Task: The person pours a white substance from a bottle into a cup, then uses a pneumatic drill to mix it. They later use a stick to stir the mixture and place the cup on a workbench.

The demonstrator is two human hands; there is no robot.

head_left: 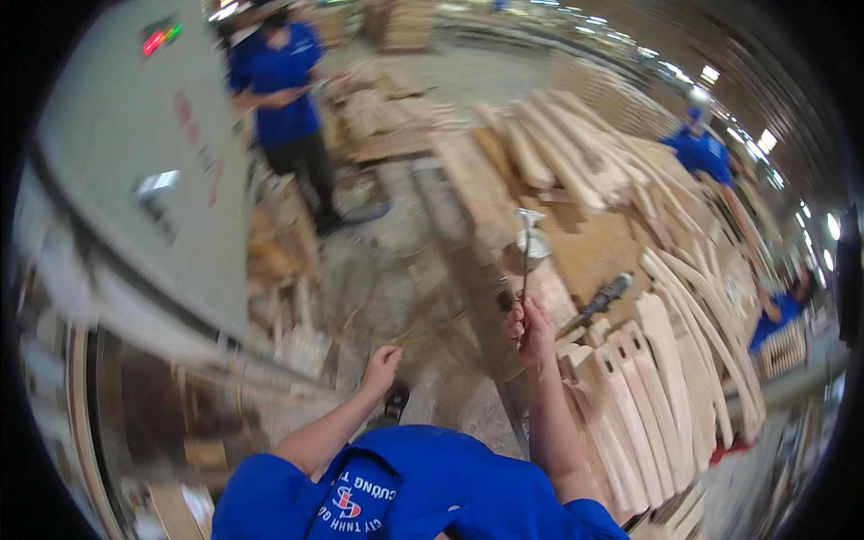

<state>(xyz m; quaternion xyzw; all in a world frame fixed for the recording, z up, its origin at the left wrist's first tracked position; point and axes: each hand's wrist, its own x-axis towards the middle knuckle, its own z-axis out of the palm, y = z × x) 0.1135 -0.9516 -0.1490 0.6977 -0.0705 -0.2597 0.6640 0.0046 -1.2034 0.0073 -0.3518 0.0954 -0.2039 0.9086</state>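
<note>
- Head view shows the right hand [531,328] raised at the edge of the workbench [585,247], closed around the lower end of a thin metal rod [525,261] that stands nearly upright, its wider top near a rounded metal piece [537,243].
- Held so low and by one hand only, the rod could well tip or slip and fall among the curved wooden parts [657,396] stacked just beside it; motion blur makes the hold hard to judge.
- A dark power tool [601,300] lying on the bench near that hand could be knocked.
- Left hand [382,367] hangs loosely curled over the floor, holding nothing that I can make out.
</note>
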